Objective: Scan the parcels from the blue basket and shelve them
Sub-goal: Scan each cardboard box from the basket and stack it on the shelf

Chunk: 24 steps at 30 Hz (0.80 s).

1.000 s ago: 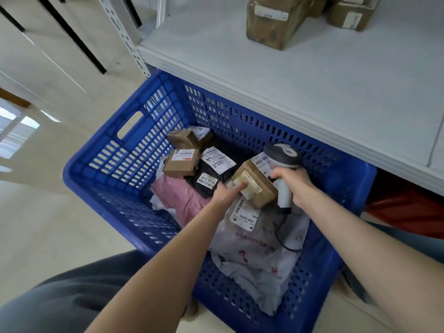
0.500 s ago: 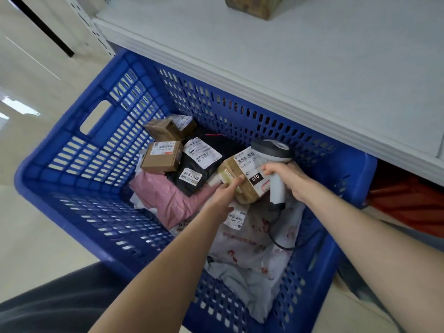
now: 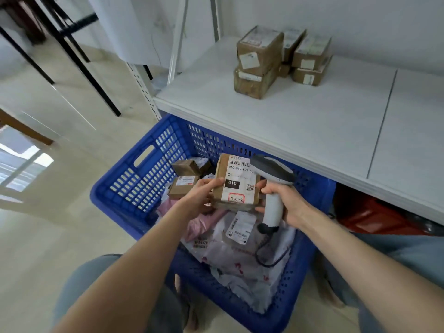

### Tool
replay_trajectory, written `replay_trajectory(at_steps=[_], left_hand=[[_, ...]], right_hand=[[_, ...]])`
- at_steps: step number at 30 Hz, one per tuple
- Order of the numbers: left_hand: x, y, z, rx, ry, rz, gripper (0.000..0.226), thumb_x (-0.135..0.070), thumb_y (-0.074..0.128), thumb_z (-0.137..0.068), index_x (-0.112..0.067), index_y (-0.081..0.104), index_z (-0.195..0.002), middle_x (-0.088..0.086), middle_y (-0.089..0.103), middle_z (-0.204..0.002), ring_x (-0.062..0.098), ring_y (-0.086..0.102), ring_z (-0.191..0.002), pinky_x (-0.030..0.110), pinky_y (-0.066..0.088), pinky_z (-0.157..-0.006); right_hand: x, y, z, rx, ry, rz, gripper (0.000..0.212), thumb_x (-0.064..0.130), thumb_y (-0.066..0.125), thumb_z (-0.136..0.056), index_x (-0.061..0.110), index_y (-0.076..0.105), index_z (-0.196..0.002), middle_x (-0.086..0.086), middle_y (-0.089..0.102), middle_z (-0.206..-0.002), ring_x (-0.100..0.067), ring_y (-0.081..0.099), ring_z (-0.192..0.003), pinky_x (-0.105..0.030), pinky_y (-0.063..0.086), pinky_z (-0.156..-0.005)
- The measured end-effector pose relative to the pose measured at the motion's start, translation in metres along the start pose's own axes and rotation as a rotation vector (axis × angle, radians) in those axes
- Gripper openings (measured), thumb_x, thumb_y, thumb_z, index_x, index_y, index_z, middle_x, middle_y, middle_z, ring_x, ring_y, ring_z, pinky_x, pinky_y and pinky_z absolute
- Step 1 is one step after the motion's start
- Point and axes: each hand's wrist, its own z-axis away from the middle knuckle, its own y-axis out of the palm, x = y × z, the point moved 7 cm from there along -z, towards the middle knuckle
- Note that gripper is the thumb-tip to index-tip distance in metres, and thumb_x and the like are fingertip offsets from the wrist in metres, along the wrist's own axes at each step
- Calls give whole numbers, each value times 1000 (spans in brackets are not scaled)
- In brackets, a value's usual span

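- The left hand (image 3: 199,197) is gripping a brown cardboard parcel (image 3: 236,181) with a white label. Its thumb is lying on top and its fingers are curling under the left edge.
- The right hand (image 3: 287,204) is wrapping its fingers round the handle of a white and grey plastic scanner gun (image 3: 272,173). Its fingertips are also touching the parcel's right edge.
- The parcel is hanging in the air just above the blue plastic basket (image 3: 115,188), with its label facing up. It is not sitting on the shelf yet.
- The scanner's head is poking out just behind the parcel's top right corner. I cannot tell if this parcel is already scanned.
- Some brown cardboard boxes (image 3: 259,61) are sitting in a pile at the back of the white shelf board (image 3: 300,126), so part of the shelving job is looking done.
- More things are waiting in the basket: two small brown boxes (image 3: 183,188), a soft pink bag (image 3: 165,209) and crinkly white plastic bags (image 3: 240,259).
- So the job is looking about halfway along. This parcel is needing a spot on the shelf, and then the others are needing their turn.
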Motion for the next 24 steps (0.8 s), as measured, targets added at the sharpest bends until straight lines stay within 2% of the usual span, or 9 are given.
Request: replay_trajectory(at_steps=[2,3,6,8,10,12,15,19,24], left_hand=[[-14,2,19,48,36,-50,62,-41,72,-76,-17,47,-127,15,61,-122,33,60,-112,47,50,-96],[-19,4,29,73,53,-56,57,-39,69,-79,-19,47,-128,14,61,-122,32,59,-112,47,49,-97],[-23,9,54,123,83,-28,37,-31,62,-88,-25,53,-123,13,63,-121,32,59,-111,49,45,-99],[-17,10,63,132,111,10,26,-25,59,-90,-23,58,-116,12,65,-116,32,60,-108,50,46,-99],[-9,10,68,121,148,57,33,-18,60,-89,-21,56,-122,13,64,-118,32,61,-108,47,50,-94],[1,9,68,113,177,112,52,-14,65,-85,-17,48,-134,16,64,-121,33,64,-107,46,56,-84],[12,7,69,92,178,197,59,-7,66,-82,-17,43,-136,17,66,-116,29,70,-93,37,57,-69],[13,13,75,112,227,165,54,0,61,-85,-18,43,-133,14,69,-107,28,70,-89,34,57,-68],[10,22,77,148,254,156,57,3,60,-85,-20,40,-134,15,66,-111,25,70,-86,34,58,-68]], right_hand=[[14,3,15,-17,-57,-48,21,-3,53,-81,13,67,-78,-11,70,-100,-26,68,-91,-38,59,-65],[21,6,24,-28,-84,-54,22,-3,53,-81,13,68,-80,-10,70,-100,-25,68,-89,-37,59,-64],[29,13,50,-56,-129,-33,24,-4,55,-81,15,70,-84,-8,71,-101,-25,67,-94,-45,58,-80],[29,17,66,-73,-125,-12,24,-3,57,-81,15,71,-89,-6,73,-98,-25,68,-93,-49,56,-86],[25,19,82,-126,-120,10,21,-1,60,-81,13,71,-92,-7,74,-92,-22,69,-86,-48,57,-85],[21,17,100,-233,-139,53,14,1,64,-82,10,69,-91,-6,72,-83,-18,67,-77,-40,58,-79],[8,17,126,-327,-139,120,6,7,67,-81,7,71,-86,-7,73,-77,-16,66,-65,-35,55,-70],[-9,34,157,-337,-161,84,12,5,63,-85,6,69,-75,-11,65,-60,-15,55,-47,-27,48,-52],[-27,52,178,-371,-159,133,22,5,62,-83,8,67,-62,-7,62,-51,-12,52,-42,-26,46,-51]])
